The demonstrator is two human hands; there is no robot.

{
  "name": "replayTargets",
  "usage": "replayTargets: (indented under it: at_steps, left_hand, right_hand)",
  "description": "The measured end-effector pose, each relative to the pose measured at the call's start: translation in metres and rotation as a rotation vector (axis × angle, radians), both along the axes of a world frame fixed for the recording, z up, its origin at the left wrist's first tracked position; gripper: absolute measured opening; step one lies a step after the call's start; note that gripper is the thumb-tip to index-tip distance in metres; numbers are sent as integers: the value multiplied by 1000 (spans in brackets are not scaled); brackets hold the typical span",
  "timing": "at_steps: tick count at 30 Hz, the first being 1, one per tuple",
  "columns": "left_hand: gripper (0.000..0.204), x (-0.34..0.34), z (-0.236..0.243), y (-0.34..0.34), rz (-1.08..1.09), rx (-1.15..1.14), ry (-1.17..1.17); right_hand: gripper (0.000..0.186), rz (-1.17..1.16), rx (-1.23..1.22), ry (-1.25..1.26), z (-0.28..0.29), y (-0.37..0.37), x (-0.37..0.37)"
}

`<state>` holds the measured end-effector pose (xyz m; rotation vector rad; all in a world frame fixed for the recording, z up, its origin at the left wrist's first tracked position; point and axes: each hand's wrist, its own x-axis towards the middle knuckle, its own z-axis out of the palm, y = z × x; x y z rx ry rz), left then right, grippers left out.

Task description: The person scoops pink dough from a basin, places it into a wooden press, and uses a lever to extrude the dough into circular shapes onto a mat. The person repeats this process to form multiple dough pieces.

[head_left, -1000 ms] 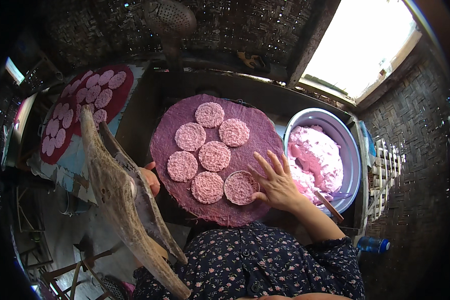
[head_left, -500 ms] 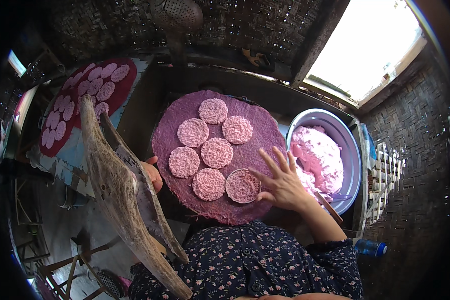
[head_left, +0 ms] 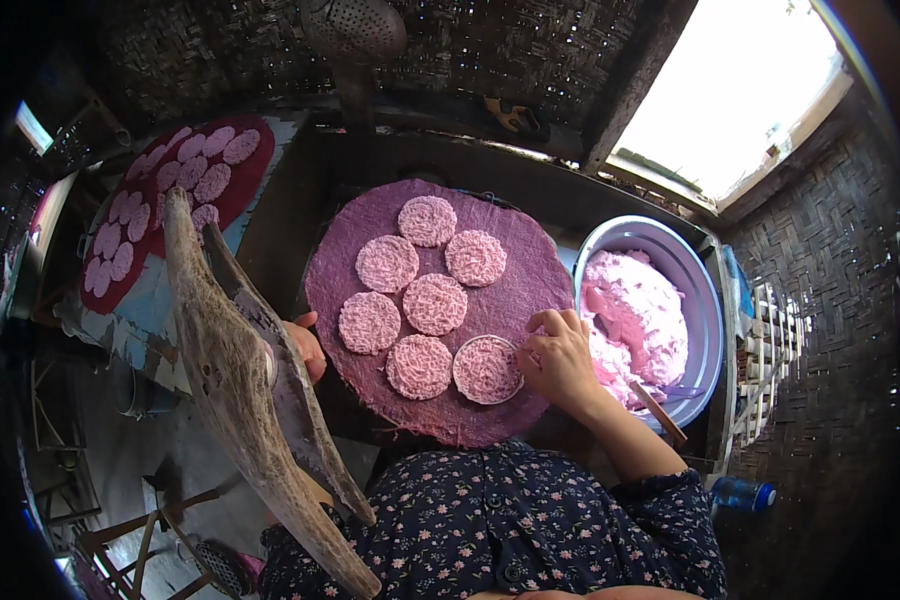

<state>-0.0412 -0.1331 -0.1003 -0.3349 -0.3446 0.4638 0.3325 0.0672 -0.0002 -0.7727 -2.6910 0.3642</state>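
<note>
Two long weathered wooden levers form a hand press (head_left: 235, 370) at my left. My left hand (head_left: 308, 348) is wrapped round its far side, with the wood hiding most of the palm. On a round purple cloth-covered board (head_left: 510, 235) lie several flat discs of pink noodle-like strands (head_left: 435, 305). Nearest me, a thin ring mould (head_left: 487, 369) encircles another layer of strands. My right hand (head_left: 560, 362) is closed, its fingers curled in at the ring's right edge. What its fingertips pinch is hidden.
Right of the board, a lavender basin (head_left: 705, 300) holds a mound of pink dough (head_left: 640, 310) and a wooden-handled tool (head_left: 660, 412). Dark red rounds (head_left: 255, 150) with more discs stand at far left. A blue-capped bottle (head_left: 740, 494) lies at lower right.
My right hand has gone from spread fingers over the ring to curled fingers at its right edge. The left hand and press are almost still.
</note>
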Motion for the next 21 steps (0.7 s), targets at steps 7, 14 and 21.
replayTargets:
  at_steps: [7, 14, 21]
  left_hand:
    - [67, -21, -16, -10, -126, -211, -179]
    - [66, -1, 10, -4, -119, -273, -267]
    - [65, 9, 20, -4, -109, -355, -365]
  right_hand:
    - [10, 24, -25, 21, 5, 1, 0]
    - [7, -19, -27, 88, 13, 12, 0]
    - [8, -217, 194, 90, 14, 54, -2]
